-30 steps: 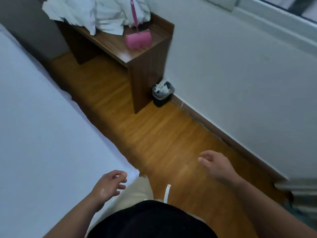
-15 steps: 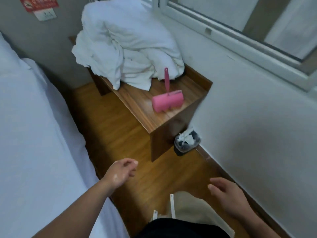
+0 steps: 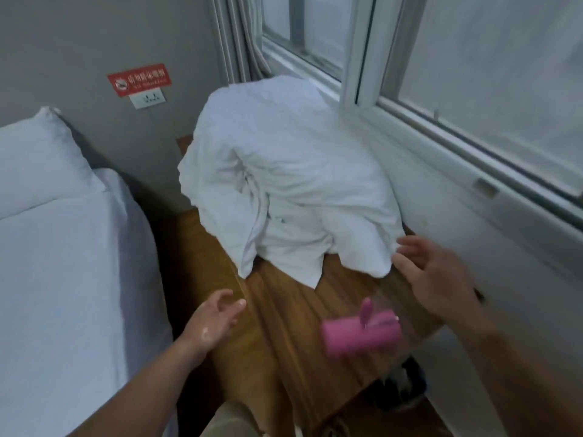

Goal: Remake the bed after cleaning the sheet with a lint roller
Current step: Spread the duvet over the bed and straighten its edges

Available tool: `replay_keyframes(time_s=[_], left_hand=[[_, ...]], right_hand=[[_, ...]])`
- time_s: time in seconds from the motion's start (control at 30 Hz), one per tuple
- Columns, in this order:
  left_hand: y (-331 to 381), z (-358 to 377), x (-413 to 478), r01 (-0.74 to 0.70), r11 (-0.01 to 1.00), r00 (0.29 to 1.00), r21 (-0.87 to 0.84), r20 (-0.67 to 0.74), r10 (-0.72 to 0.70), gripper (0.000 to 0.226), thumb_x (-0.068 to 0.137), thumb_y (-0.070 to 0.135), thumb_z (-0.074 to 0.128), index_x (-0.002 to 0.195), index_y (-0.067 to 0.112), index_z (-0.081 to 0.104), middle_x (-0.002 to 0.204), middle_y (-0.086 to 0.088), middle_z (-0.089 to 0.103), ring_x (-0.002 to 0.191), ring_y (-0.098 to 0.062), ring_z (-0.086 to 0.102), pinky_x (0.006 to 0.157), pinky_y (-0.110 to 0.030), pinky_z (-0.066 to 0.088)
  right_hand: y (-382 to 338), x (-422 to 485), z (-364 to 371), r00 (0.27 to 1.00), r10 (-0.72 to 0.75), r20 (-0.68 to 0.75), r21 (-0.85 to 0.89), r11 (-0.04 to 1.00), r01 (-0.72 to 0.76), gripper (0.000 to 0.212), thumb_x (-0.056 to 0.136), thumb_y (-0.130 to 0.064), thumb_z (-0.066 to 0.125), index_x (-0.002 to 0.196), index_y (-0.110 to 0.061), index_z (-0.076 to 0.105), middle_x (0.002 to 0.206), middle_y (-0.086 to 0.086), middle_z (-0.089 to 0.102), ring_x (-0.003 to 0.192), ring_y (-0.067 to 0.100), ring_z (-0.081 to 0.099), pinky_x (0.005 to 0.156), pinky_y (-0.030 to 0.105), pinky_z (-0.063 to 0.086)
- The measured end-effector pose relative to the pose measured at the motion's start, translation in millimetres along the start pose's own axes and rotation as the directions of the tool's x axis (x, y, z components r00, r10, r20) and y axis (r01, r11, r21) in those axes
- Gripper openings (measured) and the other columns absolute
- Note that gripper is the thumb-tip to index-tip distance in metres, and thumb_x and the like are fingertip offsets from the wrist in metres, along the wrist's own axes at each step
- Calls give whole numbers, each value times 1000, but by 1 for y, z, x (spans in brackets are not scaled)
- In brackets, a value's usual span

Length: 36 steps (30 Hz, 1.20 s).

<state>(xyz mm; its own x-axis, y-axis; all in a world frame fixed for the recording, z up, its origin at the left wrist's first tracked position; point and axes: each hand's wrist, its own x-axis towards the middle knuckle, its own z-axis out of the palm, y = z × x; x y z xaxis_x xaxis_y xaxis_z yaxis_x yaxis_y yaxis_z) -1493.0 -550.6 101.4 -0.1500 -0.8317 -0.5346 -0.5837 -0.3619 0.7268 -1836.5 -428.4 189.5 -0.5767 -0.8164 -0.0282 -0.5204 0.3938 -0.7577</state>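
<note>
Both arms reach forward; left hand [image 3: 214, 320] and right hand [image 3: 432, 272] loose-fingered (nothing held).

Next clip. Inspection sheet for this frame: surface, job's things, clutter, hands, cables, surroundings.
Surface: wooden side table beside the bed, whose white sheet lies flat.
Job's things: white duvet heaped on the table; pink lint roller lying at the table's near end; pillow at the bed's head.
Clutter: small dark bin on the floor by the table, blurred.
Hands: left hand open at the table's edge, holding nothing; right hand open, fingers at the duvet's edge, contact unclear.
Cables: nothing seen.
Surroundings: window, curtain, red sign and socket on the wall.
</note>
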Motion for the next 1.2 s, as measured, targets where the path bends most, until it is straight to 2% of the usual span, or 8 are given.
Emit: replay_keyframes(time_s=[0.2, 0.4, 0.57, 0.7, 0.83, 0.97, 1.07, 1.2], left_hand=[[105, -80, 157, -133, 991, 959, 24, -248, 135, 100, 76, 70, 68, 155, 33, 20, 156, -9, 34, 133, -37, 46, 105, -52, 45], [206, -125, 266, -271, 957, 938, -102, -251, 239, 109, 71, 82, 60, 157, 38, 8, 163, -8, 17, 144, -38, 30, 113, -54, 31], [237, -138, 328, -155, 983, 986, -93, -78, 148, 124, 59, 82, 71, 155, 39, 7, 160, -13, 21, 142, -37, 32, 115, -50, 32], [194, -144, 364, -122, 988, 988, 91, -82, 130, 122, 59, 73, 80, 152, 46, 5, 156, -15, 23, 134, -44, 39, 106, -54, 42], [155, -148, 385, -57, 987, 979, 148, -185, 85, 133, 51, 76, 81, 153, 44, 1, 155, -11, 20, 132, -46, 38, 102, -57, 45], [151, -143, 396, 70, 997, 980, 35, -192, -62, 143, 42, 79, 82, 151, 50, -6, 160, -7, 7, 137, -46, 33, 103, -59, 45], [154, -138, 406, 144, 987, 979, -76, -131, -153, 148, 42, 66, 91, 154, 47, -5, 165, -7, -3, 147, -44, 21, 112, -59, 34], [143, -131, 420, 147, 978, 985, -146, -67, -158, 157, 24, 73, 89, 156, 38, 10, 164, -9, 14, 147, -40, 24, 117, -57, 29]], right_hand=[[-77, 148, 58, 977, -87, 194, -261, 956, 137, 74, 83, -48, 73, 147, -34, 37, 146, 0, 44, 126, 17, 49, 102, 29, 38], [-121, 254, 155, 976, 163, 145, -413, 906, -90, 126, 41, -95, 58, 151, -52, 13, 164, 1, 16, 150, 26, 17, 118, 56, 23], [-146, 240, 255, 959, 237, 152, -578, 809, -109, 109, 57, -93, 49, 148, -53, 4, 163, -3, 8, 149, 29, 11, 108, 73, 15], [-160, 203, 271, 959, 237, 155, -626, 774, -91, 102, 64, -92, 40, 148, -54, -2, 164, -6, -2, 151, 29, 7, 113, 67, 14], [-152, 221, 227, 982, 176, 62, -540, 834, -115, 93, 68, -94, 31, 148, -48, 30, 157, -8, 35, 140, 17, 37, 114, 40, 32], [-121, 298, 161, 935, 294, -200, -622, 699, -353, 108, 56, -95, 52, 148, -48, 20, 159, 2, 23, 145, 31, 24, 110, 58, 31], [-97, 330, 168, 886, 461, -52, -469, 772, -429, 137, 40, -91, 70, 151, -52, 0, 165, 3, 0, 150, 35, 13, 116, 56, 23], [-70, 345, 202, 895, 434, 102, -278, 876, -393, 150, 28, -97, 63, 153, -50, -6, 165, 7, 11, 148, 28, 27, 119, 42, 28]])
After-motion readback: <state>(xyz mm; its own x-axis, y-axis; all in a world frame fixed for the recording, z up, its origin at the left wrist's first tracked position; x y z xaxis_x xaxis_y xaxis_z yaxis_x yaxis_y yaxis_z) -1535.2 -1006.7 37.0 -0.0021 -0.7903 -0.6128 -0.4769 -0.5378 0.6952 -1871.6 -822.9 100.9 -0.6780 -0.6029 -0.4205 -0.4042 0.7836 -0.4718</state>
